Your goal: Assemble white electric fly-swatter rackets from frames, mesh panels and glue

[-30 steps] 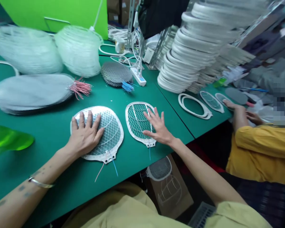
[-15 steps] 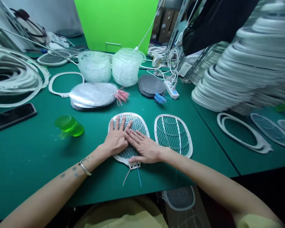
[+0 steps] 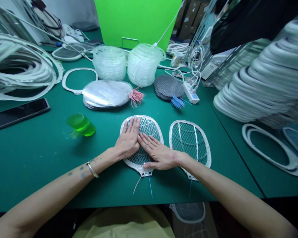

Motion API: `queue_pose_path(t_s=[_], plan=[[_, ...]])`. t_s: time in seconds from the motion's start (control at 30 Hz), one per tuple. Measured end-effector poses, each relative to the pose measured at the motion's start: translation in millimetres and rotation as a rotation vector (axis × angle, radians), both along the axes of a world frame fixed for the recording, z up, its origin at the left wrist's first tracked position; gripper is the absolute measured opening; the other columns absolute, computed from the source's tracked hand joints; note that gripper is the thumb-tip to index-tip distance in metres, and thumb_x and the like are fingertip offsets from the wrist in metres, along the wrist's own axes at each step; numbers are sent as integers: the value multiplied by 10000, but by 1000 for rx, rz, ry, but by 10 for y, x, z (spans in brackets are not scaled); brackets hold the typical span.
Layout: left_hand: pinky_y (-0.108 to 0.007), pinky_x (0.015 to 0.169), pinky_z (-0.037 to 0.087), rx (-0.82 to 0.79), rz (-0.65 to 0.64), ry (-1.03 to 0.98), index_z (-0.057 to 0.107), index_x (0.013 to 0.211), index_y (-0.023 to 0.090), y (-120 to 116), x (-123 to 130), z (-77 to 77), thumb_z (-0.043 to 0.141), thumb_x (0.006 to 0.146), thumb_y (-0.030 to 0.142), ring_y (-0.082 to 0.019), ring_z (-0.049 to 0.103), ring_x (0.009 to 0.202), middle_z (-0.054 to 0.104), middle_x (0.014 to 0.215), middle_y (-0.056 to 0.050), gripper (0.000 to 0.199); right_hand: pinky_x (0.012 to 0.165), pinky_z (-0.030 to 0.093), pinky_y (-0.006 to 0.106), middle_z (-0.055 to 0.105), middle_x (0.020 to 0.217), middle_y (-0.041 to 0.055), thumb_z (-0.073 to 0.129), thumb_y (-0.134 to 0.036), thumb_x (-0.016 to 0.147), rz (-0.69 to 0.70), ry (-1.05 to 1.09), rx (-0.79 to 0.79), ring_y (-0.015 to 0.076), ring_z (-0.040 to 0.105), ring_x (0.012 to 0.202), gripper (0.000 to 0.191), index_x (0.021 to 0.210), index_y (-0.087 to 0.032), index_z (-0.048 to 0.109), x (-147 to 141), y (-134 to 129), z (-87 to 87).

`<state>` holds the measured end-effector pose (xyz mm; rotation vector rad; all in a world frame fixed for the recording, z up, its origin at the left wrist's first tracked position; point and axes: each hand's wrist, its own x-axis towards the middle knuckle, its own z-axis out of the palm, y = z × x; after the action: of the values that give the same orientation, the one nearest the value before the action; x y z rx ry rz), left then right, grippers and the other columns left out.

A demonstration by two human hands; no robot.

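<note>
Both my hands lie flat on the mesh of a white-rimmed electric fly swatter head (image 3: pixel 149 129) with fingers spread. My left hand (image 3: pixel 127 139) covers its left half. My right hand (image 3: pixel 156 153) rests across its lower right, fingertips close to my left hand. A pink wire (image 3: pixel 137 183) and a blue wire (image 3: pixel 150 185) trail from the head's neck. To the right, a second swatter head (image 3: pixel 190 143) lies apart from my right hand, with a blue wire (image 3: pixel 190 188) below it.
Behind lie a silver mesh stack with pink wires (image 3: pixel 105 95), a dark mesh stack with blue wires (image 3: pixel 168 87) and transparent plastic stacks (image 3: pixel 143 65). White frames (image 3: pixel 263 77) tower at right. A phone (image 3: pixel 21 113), a green translucent object (image 3: pixel 81 125) and a power strip (image 3: pixel 191 93) sit nearby.
The view has turned left, and the person in the yellow sleeve has left it. My right hand has moved from the right swatter head onto the left one, beside my left hand.
</note>
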<state>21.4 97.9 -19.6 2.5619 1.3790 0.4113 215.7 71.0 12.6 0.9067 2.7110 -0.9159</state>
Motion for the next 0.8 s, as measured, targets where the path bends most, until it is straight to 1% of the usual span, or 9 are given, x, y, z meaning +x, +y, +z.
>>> queue_pose_path(t_s=[0.07, 0.13, 0.17, 0.23, 0.3, 0.4, 0.5, 0.6, 0.8], plan=[[-508, 1216, 154, 53, -73, -145, 235, 1488, 2, -118, -112, 119, 388, 845, 87, -267, 126, 1496, 248, 1582, -205, 667, 1191, -104, 430, -191, 1586, 104, 370, -697, 914, 8, -38, -9, 238, -200, 1457, 983, 1532, -94, -98, -17, 2, 6], [-522, 1199, 230, 89, -244, -301, 438, 1395, 117, -329, -261, 234, 418, 878, 102, -259, 222, 1476, 385, 1531, -138, 518, 1189, -106, 444, -193, 1582, 98, 345, -702, 918, 21, -71, -23, 240, -199, 1456, 955, 1539, -107, -72, -30, 7, 15], [-522, 1178, 289, 80, -365, -325, 531, 1316, 167, -458, -335, 276, 461, 882, 125, -266, 287, 1451, 449, 1492, -110, 442, 1190, -100, 447, -196, 1579, 96, 334, -697, 924, 25, -82, -25, 240, -198, 1456, 941, 1540, -110, -65, -34, 9, 20], [-503, 1144, 367, 80, -553, -245, 586, 1274, 183, -717, -454, 317, 513, 886, 149, -274, 411, 1382, 523, 1435, -99, 397, 1191, -88, 451, -198, 1576, 92, 322, -680, 935, 33, -95, -15, 239, -199, 1456, 915, 1541, -110, -58, -36, 14, 29], [-475, 1128, 403, 161, -635, -164, 605, 1262, 139, -926, -505, 302, 530, 909, 144, -271, 506, 1306, 590, 1369, -107, 361, 1191, -82, 453, -200, 1575, 92, 331, -670, 937, 39, -102, -4, 241, -201, 1455, 912, 1541, -110, -61, -37, 18, 37], [-417, 1066, 483, 289, -661, -174, 655, 1172, 70, -1095, -454, 242, 508, 939, 112, -258, 611, 1187, 690, 1217, -123, 279, 1187, -86, 461, -209, 1572, 94, 349, -676, 930, 42, -123, -13, 248, -208, 1453, 931, 1538, -112, -75, -41, 23, 48], [-390, 991, 546, 286, -677, -218, 674, 1122, 52, -1153, -337, 215, 467, 959, 119, -250, 667, 1096, 731, 1111, -138, 271, 1182, -96, 463, -226, 1567, 92, 348, -686, 925, 45, -145, -32, 248, -224, 1447, 943, 1536, -116, -90, -49, 29, 60], [-382, 962, 565, 265, -681, -237, 677, 1094, 47, -1191, -252, 223, 433, 963, 115, -243, 685, 1055, 741, 1054, -157, 285, 1180, -107, 459, -236, 1566, 88, 344, -687, 924, 49, -144, -54, 247, -234, 1443, 945, 1534, -117, -98, -54, 41, 76], [-327, 966, 557, 252, -541, -292, 678, 1047, 93, -1264, -222, 172, 438, 952, 116, -188, 707, 984, 754, 1023, -112, 260, 1174, -122, 468, -245, 1565, 97, 414, -761, 844, 55, -107, -80, 274, -230, 1445, 1079, 1536, -112, -100, -39, 50, 91]])
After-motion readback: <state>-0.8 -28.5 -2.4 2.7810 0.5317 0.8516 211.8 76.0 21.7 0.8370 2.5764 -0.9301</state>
